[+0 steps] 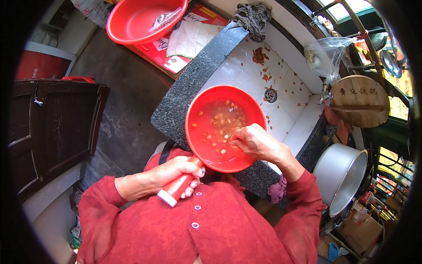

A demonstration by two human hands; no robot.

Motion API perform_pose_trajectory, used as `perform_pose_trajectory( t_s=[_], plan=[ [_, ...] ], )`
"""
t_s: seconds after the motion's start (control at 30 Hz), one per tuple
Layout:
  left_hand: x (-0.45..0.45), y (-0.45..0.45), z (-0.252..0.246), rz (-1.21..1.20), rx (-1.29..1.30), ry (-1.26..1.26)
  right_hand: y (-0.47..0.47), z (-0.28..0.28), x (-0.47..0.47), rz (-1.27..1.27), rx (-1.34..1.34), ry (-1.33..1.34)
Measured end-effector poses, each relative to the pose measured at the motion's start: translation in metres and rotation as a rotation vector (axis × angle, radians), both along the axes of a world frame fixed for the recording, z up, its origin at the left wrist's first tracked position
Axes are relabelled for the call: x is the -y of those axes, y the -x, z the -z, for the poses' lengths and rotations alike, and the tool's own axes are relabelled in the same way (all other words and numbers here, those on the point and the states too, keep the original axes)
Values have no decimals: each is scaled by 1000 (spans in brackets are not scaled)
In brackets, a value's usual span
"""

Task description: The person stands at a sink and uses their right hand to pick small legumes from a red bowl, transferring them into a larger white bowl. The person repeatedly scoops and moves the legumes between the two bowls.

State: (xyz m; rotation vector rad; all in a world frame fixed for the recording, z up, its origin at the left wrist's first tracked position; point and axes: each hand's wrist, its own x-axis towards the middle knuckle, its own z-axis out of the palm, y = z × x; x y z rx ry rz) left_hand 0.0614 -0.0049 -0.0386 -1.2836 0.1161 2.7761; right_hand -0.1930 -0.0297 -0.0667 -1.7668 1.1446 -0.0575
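Observation:
My left hand (181,173) grips the thick handle (176,189) of a red plastic water dipper (197,114). The dipper is over the corner of the sink's dark speckled stone edge. Cloudy water fills part of it, with many small pale and brown kernels (227,123), perhaps peanuts, lying mostly in the middle. Over the dipper's right side is my right hand (252,142), its fingers curled down close to the kernels. Its fingertips are partly hidden, so whether they pinch a kernel does not show.
Brown skins (259,56) are scattered over the white tiled sink (237,71) around its drain (270,95). Stone edging (201,79) borders it. A red basin (132,23) stands beyond, at left. To the right are a wooden lid (359,95) and an aluminium pot (336,178).

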Motion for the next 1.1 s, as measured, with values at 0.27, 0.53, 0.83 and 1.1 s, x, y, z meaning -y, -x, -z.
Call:
perform_pose_trajectory(
  t_s=[0.27, 0.53, 0.83, 1.1],
  plan=[
    [4, -11, 1, -23, 35, -22, 74, -42, 26, 582, 517, -263],
    [2, -8, 4, -87, 4, -73, 108, 129, 11, 955, -163, -252],
    [5, -8, 3, -41, -1, -19, 103, 56, 18, 877, -55, 172],
    [2, -9, 4, -71, 20, -30, 117, -32, 22, 796, 779, -27]
  ],
)
